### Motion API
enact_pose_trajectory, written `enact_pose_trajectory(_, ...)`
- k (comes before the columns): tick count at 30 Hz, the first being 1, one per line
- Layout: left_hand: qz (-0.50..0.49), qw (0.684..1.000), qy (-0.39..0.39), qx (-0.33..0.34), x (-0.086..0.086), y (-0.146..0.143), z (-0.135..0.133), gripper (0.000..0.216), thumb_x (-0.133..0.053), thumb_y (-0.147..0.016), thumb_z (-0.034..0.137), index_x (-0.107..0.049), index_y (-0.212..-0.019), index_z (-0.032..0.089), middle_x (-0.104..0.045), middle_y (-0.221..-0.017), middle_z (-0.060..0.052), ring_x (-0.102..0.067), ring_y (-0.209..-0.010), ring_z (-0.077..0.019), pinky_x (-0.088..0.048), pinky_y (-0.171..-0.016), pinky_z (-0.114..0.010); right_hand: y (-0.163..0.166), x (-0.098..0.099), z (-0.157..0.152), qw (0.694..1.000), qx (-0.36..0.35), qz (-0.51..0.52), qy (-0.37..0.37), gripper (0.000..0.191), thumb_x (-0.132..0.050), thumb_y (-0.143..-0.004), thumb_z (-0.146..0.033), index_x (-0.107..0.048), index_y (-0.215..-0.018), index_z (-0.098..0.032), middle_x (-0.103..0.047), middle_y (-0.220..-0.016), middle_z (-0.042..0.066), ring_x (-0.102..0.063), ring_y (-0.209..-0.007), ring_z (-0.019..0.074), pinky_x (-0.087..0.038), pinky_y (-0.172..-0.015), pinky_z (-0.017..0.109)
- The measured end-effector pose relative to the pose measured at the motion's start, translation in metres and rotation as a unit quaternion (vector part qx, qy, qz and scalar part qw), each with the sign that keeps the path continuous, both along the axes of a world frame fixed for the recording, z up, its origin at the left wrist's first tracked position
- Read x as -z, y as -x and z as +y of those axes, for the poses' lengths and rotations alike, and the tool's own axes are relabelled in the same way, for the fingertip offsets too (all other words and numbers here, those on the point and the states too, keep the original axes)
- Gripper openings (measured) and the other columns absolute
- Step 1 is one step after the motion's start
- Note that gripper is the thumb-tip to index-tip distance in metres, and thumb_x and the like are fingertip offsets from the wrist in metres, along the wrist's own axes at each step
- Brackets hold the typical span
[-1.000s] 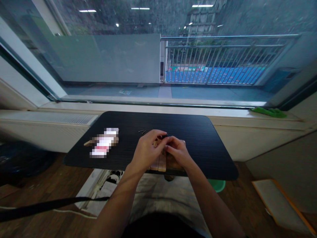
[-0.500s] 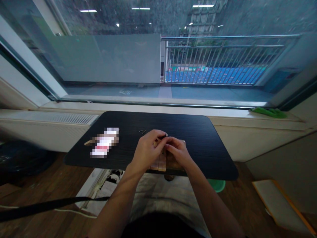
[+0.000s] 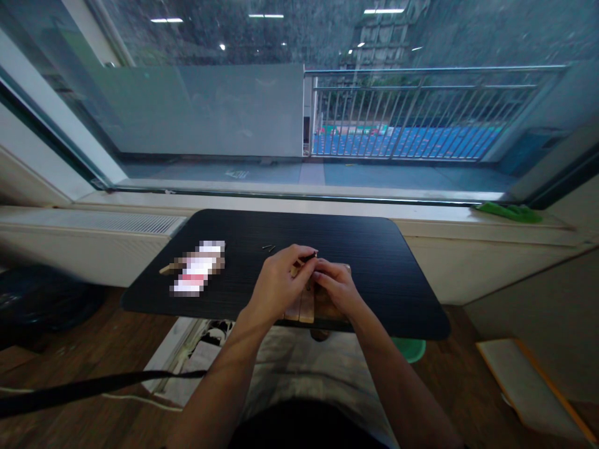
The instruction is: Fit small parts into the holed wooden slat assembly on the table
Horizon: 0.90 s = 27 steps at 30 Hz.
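My left hand (image 3: 283,274) and my right hand (image 3: 337,284) meet over the near middle of the black table. Both are closed, with thumbs and fingertips pinched together. A small dark piece with a light tip (image 3: 312,255) shows at the left fingertips; its kind is too small to make out. The right fingertips touch the left ones, and what they grip, if anything, is hidden. Beneath the hands lie flat wooden pieces (image 3: 306,308) at the table's near edge, mostly covered. Two thin screws or nails (image 3: 268,247) lie just beyond my left hand.
The black table (image 3: 374,249) stands against the windowsill. A blurred-out white and red item (image 3: 194,271) and a wooden stick (image 3: 165,269) lie at its left. A green cloth (image 3: 510,212) rests on the sill. Below are a green basin (image 3: 412,350) and a black strap (image 3: 103,379).
Both hands stay in nearly the same place. The small dark piece at the left fingertips has tilted or shifted very slightly; nothing is let go.
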State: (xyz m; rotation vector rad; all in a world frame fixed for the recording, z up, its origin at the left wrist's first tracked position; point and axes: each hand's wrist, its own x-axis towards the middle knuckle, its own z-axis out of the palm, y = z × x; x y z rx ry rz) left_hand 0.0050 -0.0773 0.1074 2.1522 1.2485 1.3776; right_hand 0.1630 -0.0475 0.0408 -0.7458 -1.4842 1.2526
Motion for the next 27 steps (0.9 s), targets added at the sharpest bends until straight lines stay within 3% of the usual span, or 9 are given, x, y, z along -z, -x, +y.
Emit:
enact_pose_trajectory(10,0.015,1.000,0.008,0.002,-0.0022,0.0003,-0.0015,0.015,-0.064,-0.089,0.018,-0.069,-0.103,0.020,-0.077,-0.097,-0.005,-0.072,-0.081,-0.0169,-0.059,-0.079,-0.031,0.0018,0.0017,0.0009,1.000,-0.015,0.011,0.002,0.012,-0.071,-0.079,-0.032,-0.078,-0.084,-0.023,-0.076,-0.093,0.003,-0.067,-0.090,0.0203,-0.052,-0.088,0.035)
enact_pose_trajectory(27,0.020,1.000,0.002,-0.019,-0.0017,-0.0001,-0.0021,0.017,-0.060,-0.089,0.016,-0.068,-0.103,0.020,-0.077,-0.104,-0.006,-0.072,-0.096,-0.0209,-0.056,-0.089,-0.037,0.0037,0.0018,0.0000,0.997,-0.033,0.050,0.049,0.011,-0.077,-0.075,-0.029,-0.075,-0.083,-0.021,-0.069,-0.080,0.000,-0.061,-0.071,0.0138,-0.050,-0.069,0.027)
